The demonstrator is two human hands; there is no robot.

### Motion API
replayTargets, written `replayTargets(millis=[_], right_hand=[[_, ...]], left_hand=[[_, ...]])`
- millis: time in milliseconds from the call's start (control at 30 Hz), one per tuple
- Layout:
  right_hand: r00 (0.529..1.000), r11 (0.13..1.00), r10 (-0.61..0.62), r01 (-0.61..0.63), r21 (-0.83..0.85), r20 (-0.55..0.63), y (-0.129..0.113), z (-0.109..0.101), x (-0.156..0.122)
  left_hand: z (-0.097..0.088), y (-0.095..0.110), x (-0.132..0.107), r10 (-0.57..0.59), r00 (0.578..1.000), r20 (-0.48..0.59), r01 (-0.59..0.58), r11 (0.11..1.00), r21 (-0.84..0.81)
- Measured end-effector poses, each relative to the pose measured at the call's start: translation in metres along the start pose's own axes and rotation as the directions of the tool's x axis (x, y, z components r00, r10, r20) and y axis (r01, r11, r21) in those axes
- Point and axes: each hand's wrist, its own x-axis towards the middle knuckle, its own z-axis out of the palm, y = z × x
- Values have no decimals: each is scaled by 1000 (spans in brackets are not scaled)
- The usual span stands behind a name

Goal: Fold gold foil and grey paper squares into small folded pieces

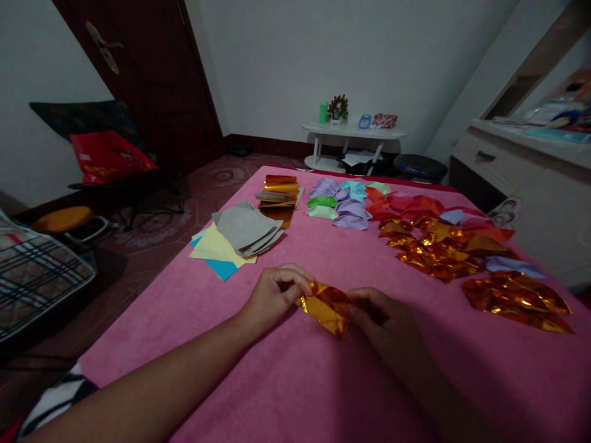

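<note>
Between my two hands is a partly folded sheet of shiny gold foil paper [323, 307], held just over the pink tablecloth [258, 381]. My left hand [279, 289] pinches its left end between thumb and fingers. On the opposite end, my right hand [381, 314] has its thumb and fingers closed on the edge. To the right lie many folded gold foil pieces [434, 255], with another gold group [514, 298] nearer me. Folded purple [351, 214], green and red paper pieces [415, 206] sit behind them.
Left of centre, grey-backed square sheets [247, 227] overlap yellow [217, 246] and blue paper [224, 269]. Behind them lies a stack of gold foil sheets [279, 197]. Beyond the table stand a small white table [355, 130], a dark round stool [420, 166] and a chair with a red bag [108, 157].
</note>
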Motion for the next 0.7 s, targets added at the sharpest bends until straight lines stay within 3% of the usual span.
replayTargets(millis=[100,200,300,400,600,700], right_hand=[[978,974,-202,196,-111,-43,-1,-2,-4],[885,868,-455,416,-272,-101,0,-3,-10],[800,776,-579,481,-407,-157,1,-2,-14],[749,699,-652,537,-471,-114,1,-2,-15],[778,743,-613,507,-436,-140,1,-2,-13],[804,799,-562,468,-377,-193,1,-3,-11]], left_hand=[[-1,0,1,-23,1000,-10,22,996,-84],[0,-3,3,-66,997,-30,59,978,-202],[1,-7,6,-87,995,-40,75,967,-244],[1,-8,7,-113,993,-33,103,966,-237],[-2,-2,5,-162,986,-32,155,975,-161],[-1,-4,4,-167,986,-12,161,965,-208]])
